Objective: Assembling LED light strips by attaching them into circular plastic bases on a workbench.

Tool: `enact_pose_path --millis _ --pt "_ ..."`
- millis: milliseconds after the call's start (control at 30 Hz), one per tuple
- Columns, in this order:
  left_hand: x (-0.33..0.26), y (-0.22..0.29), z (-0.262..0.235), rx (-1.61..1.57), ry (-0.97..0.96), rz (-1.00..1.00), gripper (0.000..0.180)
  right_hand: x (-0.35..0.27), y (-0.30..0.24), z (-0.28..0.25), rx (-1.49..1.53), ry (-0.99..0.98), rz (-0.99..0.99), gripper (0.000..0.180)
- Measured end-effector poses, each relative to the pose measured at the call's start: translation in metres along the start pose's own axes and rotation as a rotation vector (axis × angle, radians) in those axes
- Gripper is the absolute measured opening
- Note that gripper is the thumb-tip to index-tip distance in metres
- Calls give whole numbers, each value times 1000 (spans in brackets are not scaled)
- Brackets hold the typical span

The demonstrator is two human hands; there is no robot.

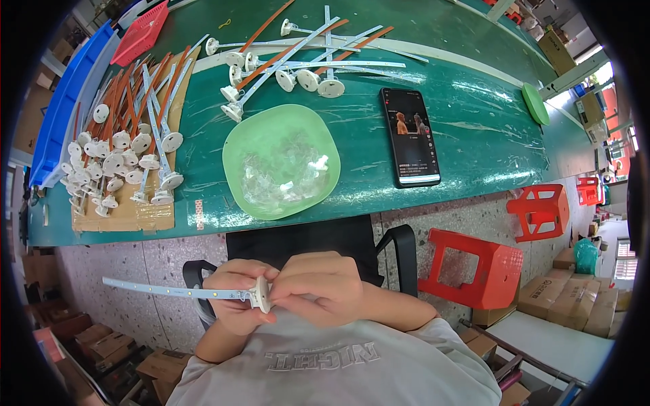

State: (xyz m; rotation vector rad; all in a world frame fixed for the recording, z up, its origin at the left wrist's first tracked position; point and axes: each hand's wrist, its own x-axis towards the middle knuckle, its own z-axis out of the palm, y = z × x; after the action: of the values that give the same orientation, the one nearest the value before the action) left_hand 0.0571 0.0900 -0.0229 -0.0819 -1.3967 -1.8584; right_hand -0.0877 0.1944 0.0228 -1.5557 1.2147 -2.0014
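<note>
— Both hands busy there? What have you got?

— Both are closed on one piece. My left hand (238,298) pinches the thin white LED strip (172,291) right where it meets the round white cap (261,295), and my right hand (318,287) is curled over the cap from the other side, fingertips on its rim. I hold it over my lap, off the near edge of the worktop (474,128), with the strip's free end sticking out to my left.

— How does it handle?

— Light, I'd judge, and bendy. The strip looks slim enough to flex or kink, so I would not take it by the far end. Best grip is at the cap, which seems the stiff part, with the other hand close beside it.

— And the rest?

— Finished-looking strips with caps lie heaped on a cardboard sheet (128,215) at the left end of the worktop, and more are fanned out towards the far edge (308,57). A green bowl (281,160) of small clear plastic parts sits near the near edge in front of me, with a smartphone (409,137) just to its right.
</note>
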Motion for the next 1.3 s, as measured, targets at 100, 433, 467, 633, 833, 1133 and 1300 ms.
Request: enact_pose_path --millis 100,433,467,633,833,1133,1300 --pt "-5 -3 2 88 72 16 59 0 -2 5 -99 44 -35 15" --pt "20 23 -9 236 3 -60 77 17 0 -5 -216 7 -100 20" --pt "31 30 -11 277 59 -161 83 22 -1 -10 -257 45 -110 23" --pt "95 68 -46 629 206 -193 85 34 -4 -53 -511 120 -159 20" --pt "144 104 -103 1638 -6 -180 55 32 25 -95 -863 223 -116 10" --pt "183 114 -119 1730 -223 -111 26 28 37 -94 -972 207 -184 16" --pt "185 121 -137 1685 -312 -29 31 26 37 -94 -973 146 -229 19"
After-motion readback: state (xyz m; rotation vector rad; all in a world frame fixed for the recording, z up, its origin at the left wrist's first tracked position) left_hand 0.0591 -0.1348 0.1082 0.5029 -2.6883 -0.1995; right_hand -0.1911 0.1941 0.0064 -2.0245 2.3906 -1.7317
